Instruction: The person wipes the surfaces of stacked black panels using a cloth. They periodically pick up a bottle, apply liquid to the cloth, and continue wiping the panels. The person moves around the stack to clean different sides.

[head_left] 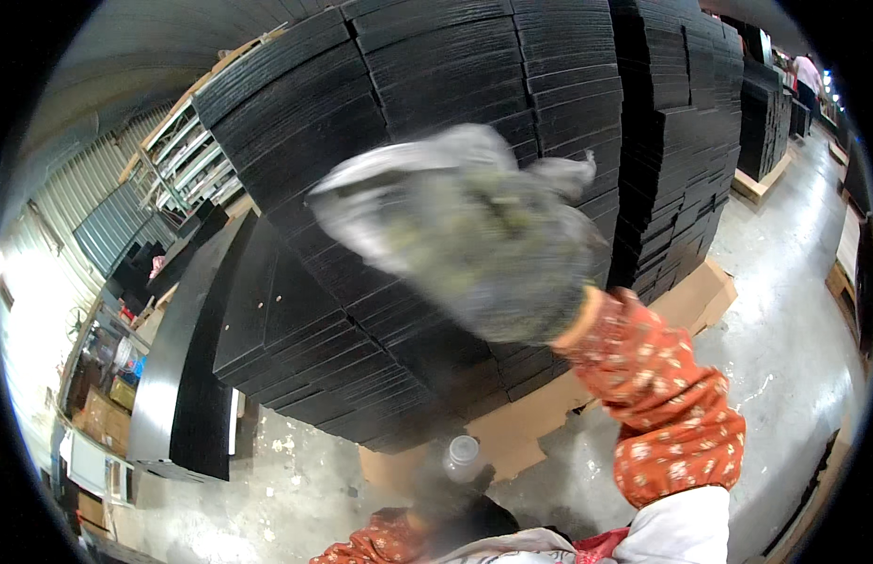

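Observation:
My right hand [512, 235], in a stained grey glove and smeared by motion, is raised in front of the stacked black panels [455, 75]. It is closed on a greyish-white cloth [380, 193], whose folds stick out past the fingers on both sides. Whether the cloth touches the panels I cannot tell. Low in the picture, close to my body, my left hand [446, 493] wears a dark glove and is closed around a small bottle-like container with a pale round top [463, 451]. The fingers there are partly hidden and dim.
Flat cardboard [512, 442] lies under the stack on the concrete floor [305, 479]. A long black panel pile [197, 367] stands to the left, beside cartons [103, 423]. More black stacks [685, 160] line the right, along an aisle with a person [807, 80] far off.

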`<state>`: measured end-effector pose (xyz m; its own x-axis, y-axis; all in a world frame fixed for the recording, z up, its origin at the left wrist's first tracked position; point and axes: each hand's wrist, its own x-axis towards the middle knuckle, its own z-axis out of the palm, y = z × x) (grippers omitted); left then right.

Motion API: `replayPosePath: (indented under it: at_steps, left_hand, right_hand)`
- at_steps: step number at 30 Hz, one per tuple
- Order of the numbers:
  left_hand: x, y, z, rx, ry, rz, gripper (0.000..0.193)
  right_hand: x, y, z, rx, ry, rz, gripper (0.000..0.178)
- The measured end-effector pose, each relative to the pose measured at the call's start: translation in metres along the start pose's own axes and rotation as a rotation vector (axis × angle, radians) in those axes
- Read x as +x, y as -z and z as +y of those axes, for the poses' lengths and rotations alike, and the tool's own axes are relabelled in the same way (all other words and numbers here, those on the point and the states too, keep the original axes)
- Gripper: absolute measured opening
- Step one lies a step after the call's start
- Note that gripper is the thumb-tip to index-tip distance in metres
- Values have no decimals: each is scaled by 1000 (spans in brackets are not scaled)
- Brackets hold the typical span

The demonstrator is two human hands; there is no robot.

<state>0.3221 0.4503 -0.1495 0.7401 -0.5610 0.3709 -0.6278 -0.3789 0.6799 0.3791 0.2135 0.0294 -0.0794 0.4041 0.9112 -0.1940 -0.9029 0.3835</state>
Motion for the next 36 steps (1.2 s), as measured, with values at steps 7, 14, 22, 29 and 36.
replayPosePath:
  at_steps: [7,14,22,29,36]
  left_hand:
    - [-6,12,2,4,46,21,45]
    - [-3,-2,-8,-18,-10,-9,45]
    - [-4,6,-8,-39,-27,4,46]
    - [-1,-4,-1,19,-50,18,49]
    - [-1,-3,8,-6,29,-19,51]
  right_hand:
    - [12,11,27,110,24,-207,45]
    - [27,-3,0,80,-137,-157,46]
    - [-31,29,-26,247,-255,-300,45]
    - [-21,16,-32,287,-349,-284,42]
    - [-29,16,-31,378,-344,-273,49]
